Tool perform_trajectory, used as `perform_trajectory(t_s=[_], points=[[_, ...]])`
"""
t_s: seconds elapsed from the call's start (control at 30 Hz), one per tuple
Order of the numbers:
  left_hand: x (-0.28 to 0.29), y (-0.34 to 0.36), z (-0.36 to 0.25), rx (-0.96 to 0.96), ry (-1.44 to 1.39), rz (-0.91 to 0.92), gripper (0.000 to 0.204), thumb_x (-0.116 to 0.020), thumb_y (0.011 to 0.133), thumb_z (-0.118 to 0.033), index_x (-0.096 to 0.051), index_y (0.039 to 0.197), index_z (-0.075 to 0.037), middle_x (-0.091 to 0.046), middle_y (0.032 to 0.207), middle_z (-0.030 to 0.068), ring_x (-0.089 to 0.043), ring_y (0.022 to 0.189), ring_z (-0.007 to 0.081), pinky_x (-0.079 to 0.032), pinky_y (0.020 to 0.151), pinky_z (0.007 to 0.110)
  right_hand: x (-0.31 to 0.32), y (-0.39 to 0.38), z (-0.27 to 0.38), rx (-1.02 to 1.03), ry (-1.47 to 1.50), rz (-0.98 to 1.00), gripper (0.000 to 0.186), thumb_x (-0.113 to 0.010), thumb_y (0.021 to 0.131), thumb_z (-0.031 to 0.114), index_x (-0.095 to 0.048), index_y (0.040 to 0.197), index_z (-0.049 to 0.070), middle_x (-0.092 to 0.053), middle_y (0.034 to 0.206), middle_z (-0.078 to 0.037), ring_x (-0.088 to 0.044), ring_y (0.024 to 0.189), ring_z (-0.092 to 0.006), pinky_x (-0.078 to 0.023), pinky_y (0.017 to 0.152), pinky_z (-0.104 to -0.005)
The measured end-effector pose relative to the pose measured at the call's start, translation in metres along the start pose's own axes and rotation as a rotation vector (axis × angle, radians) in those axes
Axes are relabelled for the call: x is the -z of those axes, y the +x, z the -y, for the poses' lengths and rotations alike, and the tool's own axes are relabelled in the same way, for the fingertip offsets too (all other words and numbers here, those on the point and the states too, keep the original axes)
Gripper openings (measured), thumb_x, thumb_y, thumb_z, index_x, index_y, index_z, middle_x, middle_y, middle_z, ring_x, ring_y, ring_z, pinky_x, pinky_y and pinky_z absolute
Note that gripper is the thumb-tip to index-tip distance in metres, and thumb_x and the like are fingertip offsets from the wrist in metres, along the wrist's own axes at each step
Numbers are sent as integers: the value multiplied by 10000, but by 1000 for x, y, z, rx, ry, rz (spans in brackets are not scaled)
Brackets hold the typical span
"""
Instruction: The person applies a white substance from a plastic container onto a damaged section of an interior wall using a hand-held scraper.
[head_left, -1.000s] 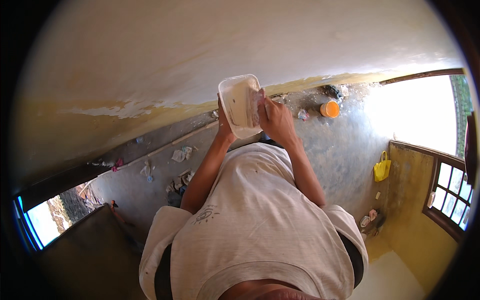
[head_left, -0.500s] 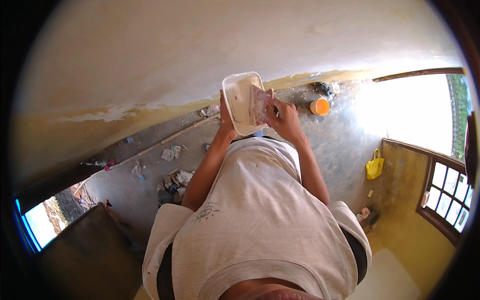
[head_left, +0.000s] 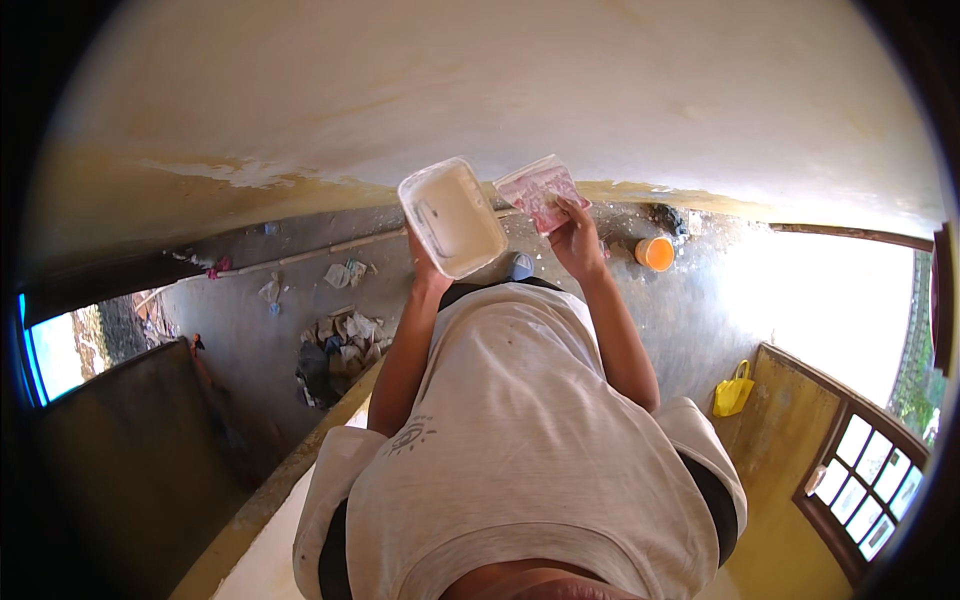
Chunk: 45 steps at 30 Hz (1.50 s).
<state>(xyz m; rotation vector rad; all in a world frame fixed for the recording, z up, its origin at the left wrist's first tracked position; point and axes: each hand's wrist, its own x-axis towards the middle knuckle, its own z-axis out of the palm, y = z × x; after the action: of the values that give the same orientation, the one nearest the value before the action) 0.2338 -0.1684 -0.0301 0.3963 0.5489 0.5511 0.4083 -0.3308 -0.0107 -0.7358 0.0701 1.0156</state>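
Observation:
My left hand (head_left: 427, 262) grips a white rectangular plastic tub (head_left: 453, 218) from its left side; the tub is tilted and off-white paste coats its inside. In my right hand (head_left: 577, 243) is a flat, reddish-pink putty scraper (head_left: 543, 192) with whitish smears, pinched at its near edge between thumb and fingers. The scraper is held up to the right of the tub, apart from it, close before the wall (head_left: 480, 90). Part of the left fingers is hidden behind the tub.
An orange bucket (head_left: 655, 254) stands on the floor to the right, near a black bag (head_left: 667, 217). A long pole (head_left: 340, 246) lies along the wall base. Rubbish is heaped at left (head_left: 345, 345). A yellow bag (head_left: 733, 390) and a paned window (head_left: 865, 482) are at right.
The scraper has come out of the tub and moved up and right, now showing its broad face. The tub has shifted left and tilted. My view has turned slightly.

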Motion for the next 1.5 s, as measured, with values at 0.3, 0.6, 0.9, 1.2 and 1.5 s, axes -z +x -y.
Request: perform_trajectory(t_s=[0.3, 0.6, 0.9, 1.2, 1.5], points=[[52, -15, -29, -158, -44, -81, 615, -431, 955, -555, -400, 1422, -156, -514, 1369, 62, -542, 1210, 282, -467, 1005, 507, -30, 107, 11, 94, 94, 101, 230, -395, 990, 167, -551, 1000, -2, -649, 1020, -188, -633, 939, -245, -521, 852, -341], [17, -25, -48, -138, -125, 271, 593, -432, 962, -538, -438, 1391, -128, -560, 1305, 71, -578, 1167, 271, -505, 969, 473, -72, 9, 51, 307, 192, 75, 212, -504, 944, 175, -576, 1059, 12, -650, 1042, -135, -627, 911, -217, -517, 785, -319], [38, -12, -46, -97, -86, -17, 510, -422, 984, -478, -469, 1351, -127, -581, 1265, 55, -599, 1120, 234, -526, 938, 435, -8, 72, -38, -40, -251, -45, 307, -386, 1013, 290, -571, 1108, 64, -658, 1102, -114, -590, 984, -190, -455, 874, -332], [4, -20, -57, -90, -7, -39, 531, -401, 983, -502, -472, 1354, -128, -580, 1269, 53, -596, 1128, 228, -523, 941, 430, -106, 35, 59, 256, 78, 142, 196, -500, 948, 201, -576, 1026, 39, -658, 1022, -134, -619, 902, -224, -494, 818, -354], [-5, 0, -42, 78, -67, 130, 631, -356, 965, -601, -469, 1367, -129, -583, 1271, 74, -592, 1151, 239, -511, 962, 454, -143, -37, 43, 184, -1328, 355, 250, -509, 942, 148, -619, 868, -63, -685, 752, -152, -651, 691, -180, -496, 654, -341]])
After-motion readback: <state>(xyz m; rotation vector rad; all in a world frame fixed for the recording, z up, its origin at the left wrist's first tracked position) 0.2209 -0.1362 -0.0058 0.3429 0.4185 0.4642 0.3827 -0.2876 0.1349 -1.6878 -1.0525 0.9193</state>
